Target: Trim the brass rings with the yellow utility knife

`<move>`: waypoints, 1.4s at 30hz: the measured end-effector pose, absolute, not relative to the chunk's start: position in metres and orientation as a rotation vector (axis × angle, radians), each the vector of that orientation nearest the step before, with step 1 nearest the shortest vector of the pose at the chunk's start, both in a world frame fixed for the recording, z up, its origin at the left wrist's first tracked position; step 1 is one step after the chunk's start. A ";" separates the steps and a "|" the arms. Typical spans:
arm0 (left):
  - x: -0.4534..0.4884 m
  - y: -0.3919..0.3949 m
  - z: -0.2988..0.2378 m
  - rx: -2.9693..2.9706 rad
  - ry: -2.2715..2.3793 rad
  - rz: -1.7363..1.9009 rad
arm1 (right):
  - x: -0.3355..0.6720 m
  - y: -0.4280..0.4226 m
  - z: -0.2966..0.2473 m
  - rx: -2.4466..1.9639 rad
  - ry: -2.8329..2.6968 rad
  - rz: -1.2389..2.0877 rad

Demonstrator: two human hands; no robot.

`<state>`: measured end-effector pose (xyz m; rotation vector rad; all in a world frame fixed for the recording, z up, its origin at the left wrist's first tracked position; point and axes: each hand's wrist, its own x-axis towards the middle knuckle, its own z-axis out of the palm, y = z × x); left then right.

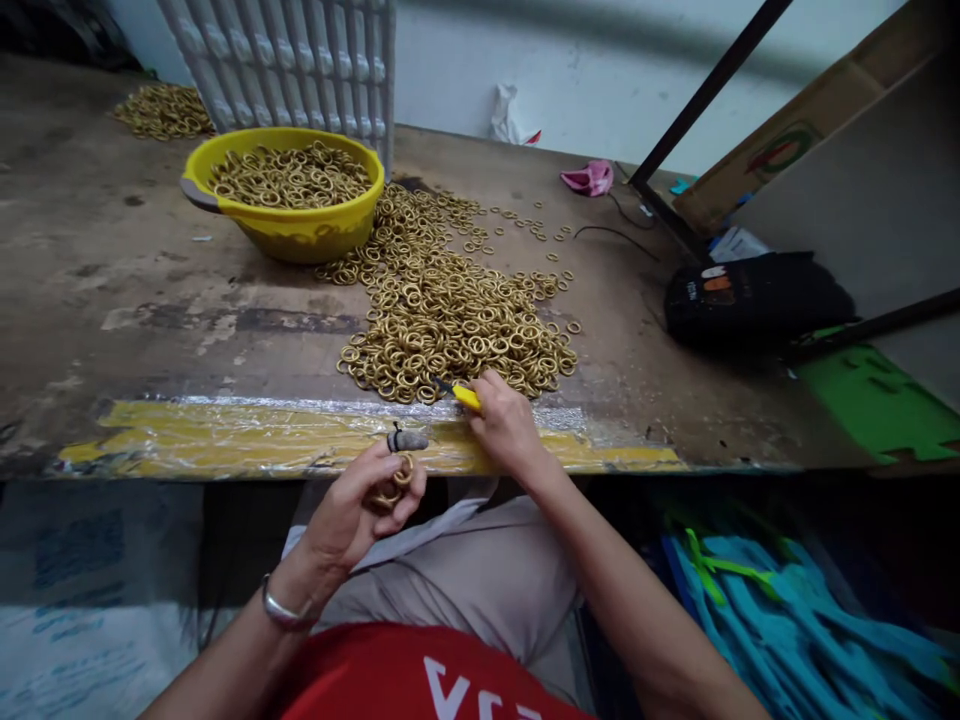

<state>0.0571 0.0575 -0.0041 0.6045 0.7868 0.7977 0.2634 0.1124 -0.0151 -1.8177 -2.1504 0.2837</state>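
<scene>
Several brass-coloured rings (386,494) lie in my left hand (352,505), its fingers curled round them just in front of the table edge. A grey finger cover (407,440) sits on one finger of that hand. My right hand (504,425) grips a yellow-handled utility knife (466,397); its dark tip points left, at the near edge of a heap of loose rings (457,320). Behind the heap, to the left, stands a yellow basin (300,225) filled with more of the same rings.
Yellow tape (255,440) covers the table's front edge. A grey slatted panel (292,60) leans behind the basin, beside a smaller ring pile (165,110). On the right are a pink cloth (589,178), a black bag (757,300) and a green mat (877,400). Blue pieces (795,600) lie below.
</scene>
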 end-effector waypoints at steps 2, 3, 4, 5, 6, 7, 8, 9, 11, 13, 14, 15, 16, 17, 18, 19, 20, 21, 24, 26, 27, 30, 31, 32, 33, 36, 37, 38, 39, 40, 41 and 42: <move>0.058 0.061 -0.004 0.618 0.818 0.818 | 0.265 0.103 -0.006 -1.623 -2.015 0.565; 0.059 0.062 -0.005 0.644 0.853 0.836 | 0.265 0.097 0.000 -1.535 -1.951 0.735; 0.060 0.063 -0.005 0.677 0.894 0.854 | 0.264 0.091 0.007 -1.458 -1.892 0.900; 0.062 0.064 -0.006 0.710 0.930 0.866 | 0.263 0.085 0.013 -1.396 -1.845 1.046; 0.064 0.064 -0.006 0.740 0.955 0.867 | 0.262 0.080 0.019 -1.348 -1.814 1.156; 0.065 0.064 -0.005 0.765 0.961 0.857 | 0.260 0.076 0.024 -1.316 -1.798 1.229; 0.065 0.064 -0.005 0.780 0.953 0.838 | 0.259 0.072 0.028 -1.298 -1.793 1.270; 0.065 0.063 -0.004 0.786 0.933 0.813 | 0.258 0.069 0.031 -1.290 -1.792 1.286; 0.064 0.060 -0.001 0.781 0.875 0.761 | 0.256 0.065 0.034 -1.281 -1.805 1.271; 0.062 0.058 0.001 0.766 0.809 0.718 | 0.254 0.062 0.035 -1.266 -1.829 1.216; 0.061 0.056 0.003 0.756 0.782 0.699 | 0.254 0.060 0.036 -1.259 -1.842 1.184; 0.060 0.055 0.004 0.745 0.759 0.678 | 0.253 0.058 0.037 -1.255 -1.849 1.156; 0.060 0.054 0.006 0.732 0.741 0.657 | 0.253 0.056 0.038 -1.253 -1.848 1.139; 0.060 0.053 0.007 0.718 0.729 0.639 | 0.253 0.054 0.039 -1.254 -1.840 1.130; 0.061 0.052 0.009 0.703 0.718 0.626 | 0.253 0.051 0.041 -1.255 -1.831 1.121; 0.061 0.051 0.010 0.688 0.709 0.620 | 0.254 0.048 0.042 -1.256 -1.828 1.103; 0.063 0.050 0.012 0.676 0.707 0.626 | 0.254 0.044 0.043 -1.259 -1.829 1.066; 0.064 0.049 0.014 0.670 0.708 0.641 | 0.255 0.040 0.044 -1.267 -1.837 1.011; 0.067 0.046 0.017 0.697 0.735 0.711 | 0.256 0.025 0.043 -1.335 -1.882 0.810; 0.069 0.044 0.017 0.750 0.764 0.748 | 0.256 0.016 0.039 -1.412 -1.930 0.708; 0.069 0.043 0.016 0.783 0.777 0.763 | 0.256 0.012 0.037 -1.452 -1.956 0.673; 0.069 0.040 0.014 0.879 0.801 0.777 | 0.256 0.005 0.031 -1.556 -2.024 0.592; 0.070 0.039 0.013 0.903 0.804 0.776 | 0.256 0.004 0.030 -1.579 -2.040 0.565; 0.070 0.039 0.013 0.922 0.808 0.775 | 0.256 0.004 0.029 -1.599 -2.054 0.539; 0.071 0.038 0.013 0.941 0.812 0.773 | 0.256 0.004 0.029 -1.617 -2.067 0.513; 0.073 0.038 0.013 1.008 0.835 0.777 | 0.254 0.004 0.030 -1.660 -2.102 0.440; 0.073 0.038 0.013 1.036 0.846 0.778 | 0.253 0.004 0.031 -1.672 -2.114 0.416; 0.073 0.039 0.014 1.071 0.857 0.780 | 0.252 0.005 0.031 -1.681 -2.128 0.392; 0.073 0.039 0.015 1.115 0.868 0.783 | 0.251 0.005 0.031 -1.687 -2.142 0.370; 0.073 0.040 0.018 1.164 0.877 0.791 | 0.251 0.006 0.029 -1.691 -2.163 0.356; 0.072 0.040 0.021 1.215 0.878 0.808 | 0.253 0.008 0.027 -1.707 -2.183 0.343; 0.071 0.040 0.026 1.266 0.869 0.822 | 0.256 0.011 0.024 -1.752 -2.197 0.328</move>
